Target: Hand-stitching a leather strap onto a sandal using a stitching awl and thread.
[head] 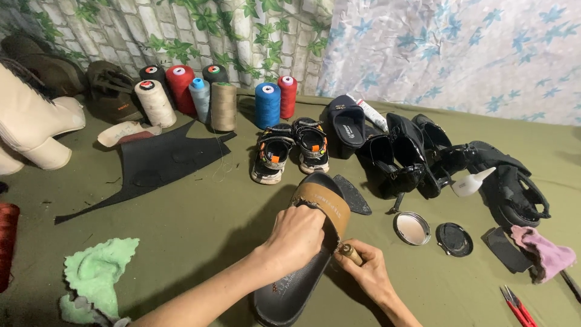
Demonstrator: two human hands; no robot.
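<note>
**Slide sandal held at lower centre of the frame**

While the left hand (296, 236) clamps down over the tan strap of the black slide sandal (296, 284), the right hand (366, 272) closes its fingers around a wooden-handled tool (350, 252) touching the strap's edge. Thread spools (212, 97) stand at upper left; red snips (514, 306) lie at lower right.

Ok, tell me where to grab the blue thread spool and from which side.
Take the blue thread spool around its upper half, coming from above and the front. It stands upright on the table; the red spool crowds its right and back, and small sandals sit just in front, so a low approach looks cramped.
</note>
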